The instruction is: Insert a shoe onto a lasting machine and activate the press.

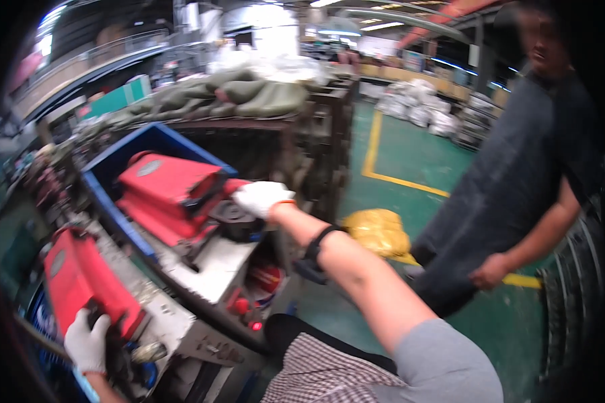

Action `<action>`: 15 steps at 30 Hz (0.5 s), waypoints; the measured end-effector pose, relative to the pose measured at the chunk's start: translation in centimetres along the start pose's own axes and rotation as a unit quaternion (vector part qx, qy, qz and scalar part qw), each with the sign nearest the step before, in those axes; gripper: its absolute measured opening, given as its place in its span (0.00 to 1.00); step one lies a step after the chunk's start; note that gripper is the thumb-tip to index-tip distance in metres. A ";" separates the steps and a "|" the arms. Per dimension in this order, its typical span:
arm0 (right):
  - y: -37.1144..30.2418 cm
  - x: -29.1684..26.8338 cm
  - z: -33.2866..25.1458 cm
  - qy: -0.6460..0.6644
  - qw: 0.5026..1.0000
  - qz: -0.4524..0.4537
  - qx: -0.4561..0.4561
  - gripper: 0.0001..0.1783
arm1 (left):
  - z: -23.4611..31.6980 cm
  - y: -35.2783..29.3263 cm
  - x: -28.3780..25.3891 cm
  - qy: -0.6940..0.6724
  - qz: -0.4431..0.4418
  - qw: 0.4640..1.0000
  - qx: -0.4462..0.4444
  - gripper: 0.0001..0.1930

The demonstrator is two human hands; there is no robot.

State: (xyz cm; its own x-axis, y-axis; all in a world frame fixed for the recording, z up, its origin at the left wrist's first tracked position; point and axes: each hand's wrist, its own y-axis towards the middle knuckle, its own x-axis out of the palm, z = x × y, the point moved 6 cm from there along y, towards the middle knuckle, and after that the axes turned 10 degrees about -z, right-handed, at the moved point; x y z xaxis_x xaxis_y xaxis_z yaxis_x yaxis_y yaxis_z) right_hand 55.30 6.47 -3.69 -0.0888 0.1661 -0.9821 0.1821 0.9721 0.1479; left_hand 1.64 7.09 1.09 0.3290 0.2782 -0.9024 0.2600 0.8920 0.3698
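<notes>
Two red-housed bench machines stand side by side. On the left one (pixel 91 285), my left hand (pixel 87 341), in a white glove, is closed round a dark part at its near end. My right hand (pixel 259 199), also gloved in white with an orange cuff, reaches across to the other red machine (pixel 168 188). Its fingers are bent over a red piece that sticks out at that machine's right end; blur partly hides the grip. A black band (pixel 321 243) circles my right forearm. Below that hand sits a dark metal block (pixel 232 213).
A blue bin (pixel 158 134) surrounds the back of the right machine. Dark green bundles (pixel 249 97) are heaped behind it. To the right stands a person in dark clothes (pixel 504 168), near a yellow sack (pixel 376 232) on the green floor. White sacks (pixel 417 104) lie farther back.
</notes>
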 end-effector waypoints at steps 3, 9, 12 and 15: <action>-0.1 0.2 0.3 0.032 0.999 -0.023 0.021 0.29 | 0.6 -0.4 -0.9 0.051 -0.004 0.999 0.004 0.21; -0.1 0.1 0.7 0.053 0.995 -0.017 0.078 0.30 | 0.8 -0.3 -1.0 0.056 -0.028 0.998 -0.020 0.22; 0.0 0.2 0.8 0.060 0.997 -0.014 0.056 0.28 | 0.6 -0.3 -0.7 0.021 -0.007 1.000 -0.010 0.20; 0.3 0.4 0.3 0.001 1.000 -0.011 0.012 0.25 | -0.4 0.1 0.1 0.013 -0.009 1.000 -0.006 0.18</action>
State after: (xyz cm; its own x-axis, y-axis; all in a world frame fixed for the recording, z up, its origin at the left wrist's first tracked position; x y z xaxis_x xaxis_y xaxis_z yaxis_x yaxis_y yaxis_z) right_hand 55.61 6.77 -4.10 -0.0942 0.1454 -0.9849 0.2028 0.9713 0.1240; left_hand 1.33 7.35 0.90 0.3008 0.2706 -0.9145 0.2547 0.9013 0.3505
